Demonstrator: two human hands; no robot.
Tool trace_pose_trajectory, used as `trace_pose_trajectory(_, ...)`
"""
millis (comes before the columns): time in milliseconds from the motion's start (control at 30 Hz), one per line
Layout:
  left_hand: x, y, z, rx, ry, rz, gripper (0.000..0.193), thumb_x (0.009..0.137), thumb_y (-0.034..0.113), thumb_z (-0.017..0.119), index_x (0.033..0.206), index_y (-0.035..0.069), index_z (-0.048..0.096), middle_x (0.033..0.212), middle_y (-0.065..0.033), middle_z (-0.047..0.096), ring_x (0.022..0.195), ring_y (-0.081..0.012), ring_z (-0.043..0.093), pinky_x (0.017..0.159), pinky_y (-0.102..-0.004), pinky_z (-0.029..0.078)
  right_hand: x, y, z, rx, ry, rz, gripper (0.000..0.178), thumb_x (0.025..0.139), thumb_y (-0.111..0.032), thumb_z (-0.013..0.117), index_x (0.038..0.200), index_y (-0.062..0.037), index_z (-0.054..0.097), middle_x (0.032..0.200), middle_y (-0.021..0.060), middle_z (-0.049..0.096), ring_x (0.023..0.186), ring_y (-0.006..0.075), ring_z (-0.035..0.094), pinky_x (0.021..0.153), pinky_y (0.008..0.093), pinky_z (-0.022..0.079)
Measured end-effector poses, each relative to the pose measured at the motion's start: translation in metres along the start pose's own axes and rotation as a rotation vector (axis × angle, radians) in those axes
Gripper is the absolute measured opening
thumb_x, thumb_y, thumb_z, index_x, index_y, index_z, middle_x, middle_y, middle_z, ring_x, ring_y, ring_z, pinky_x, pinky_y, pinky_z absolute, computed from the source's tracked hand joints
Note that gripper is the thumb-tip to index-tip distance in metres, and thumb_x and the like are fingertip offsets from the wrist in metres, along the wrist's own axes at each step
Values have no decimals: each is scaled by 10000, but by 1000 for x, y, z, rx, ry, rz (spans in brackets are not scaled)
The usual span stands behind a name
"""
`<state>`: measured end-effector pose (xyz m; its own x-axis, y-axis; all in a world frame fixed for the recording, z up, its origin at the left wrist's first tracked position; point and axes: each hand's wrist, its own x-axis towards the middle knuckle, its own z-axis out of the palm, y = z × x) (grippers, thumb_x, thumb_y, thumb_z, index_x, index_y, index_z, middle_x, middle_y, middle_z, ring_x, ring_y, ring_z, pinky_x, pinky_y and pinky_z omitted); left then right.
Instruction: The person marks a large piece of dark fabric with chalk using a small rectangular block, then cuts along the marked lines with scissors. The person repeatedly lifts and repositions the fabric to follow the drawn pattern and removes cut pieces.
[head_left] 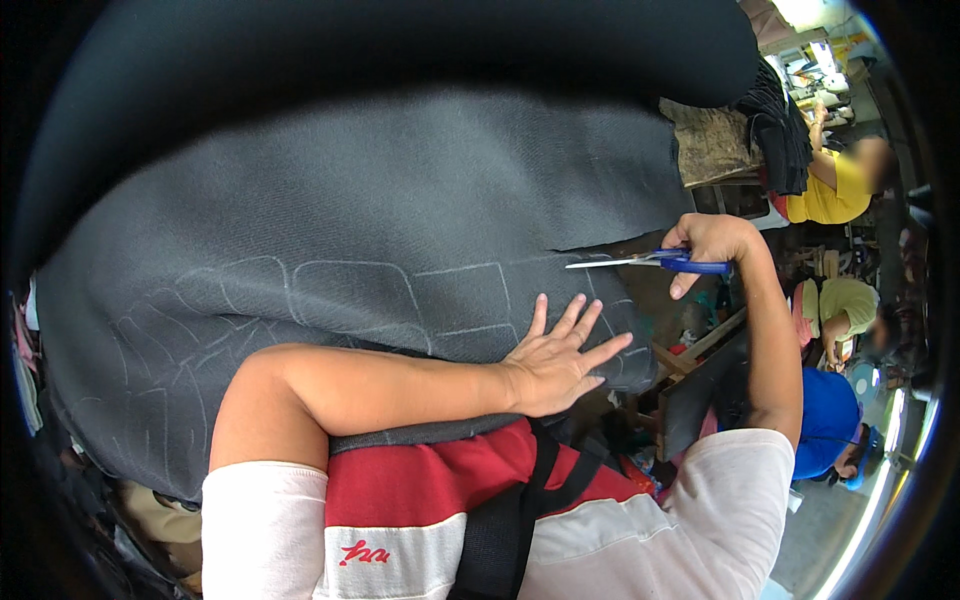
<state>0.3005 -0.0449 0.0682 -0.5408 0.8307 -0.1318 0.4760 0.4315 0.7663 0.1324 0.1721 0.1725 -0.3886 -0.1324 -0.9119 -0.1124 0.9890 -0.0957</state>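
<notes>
A wide dark grey cloth (400, 190), marked with pale chalk outlines of panels, spreads in front of me. My left hand (556, 362) lies flat on its chalked part, fingers spread and holding nothing. In my right hand (712, 243) is a pair of scissors (692, 266) with blue handles, my fingers in the loops. Their blades point left and rest at the cloth, by a cut that runs in from its right edge along a chalk line. Whether the blades are apart is hard to make out.
Past the cloth's right edge are a worn wooden surface (712, 150) and a stack of black cloth pieces (775, 130). Farther right sit people in yellow (835, 195), pale green (848, 303) and blue (828, 420) tops. A dark round-edged shape (400, 50) covers the top of the view.
</notes>
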Motion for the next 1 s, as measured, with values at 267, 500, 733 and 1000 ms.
trace_pose_trajectory(267, -6, 3, -1, 66, 5, 31, 604, 922, 369, 438, 1447, 262, 159, 1482, -247, 61, 1377, -416, 17, 1019, -674, 45, -2, 6, 4, 57, 27, -37, 592, 497, -369, 872, 908, -8, 647, 704, 24, 613, 631, 145, 557, 611, 274, 441)
trace_pose_trajectory(500, -3, 0, 2, 96, -31, 14, 599, 920, 372, 440, 1445, 279, 167, 1486, -240, 54, 1377, -419, 21, 1020, -673, 56, 14, -1, 5, 4, -24, -82, 591, 527, -397, 856, 923, -8, 650, 727, 27, 630, 644, 146, 569, 620, 276, 447)
trace_pose_trajectory(733, -8, 1, 2, 97, 40, 73, 593, 912, 381, 456, 1437, 288, 197, 1485, -240, 55, 1374, -425, 36, 1022, -669, 66, 21, 6, 4, 98, -36, -111, 605, 519, -413, 863, 931, -19, 661, 742, 27, 643, 666, 149, 581, 641, 271, 450)
trace_pose_trajectory(1000, -8, 2, 3, 141, 56, 87, 593, 905, 381, 474, 1431, 288, 216, 1476, -244, 83, 1368, -433, 53, 1023, -668, 75, 22, -11, 8, 152, -39, -266, 613, 545, -444, 850, 949, -26, 656, 756, 26, 640, 684, 137, 579, 652, 264, 447)
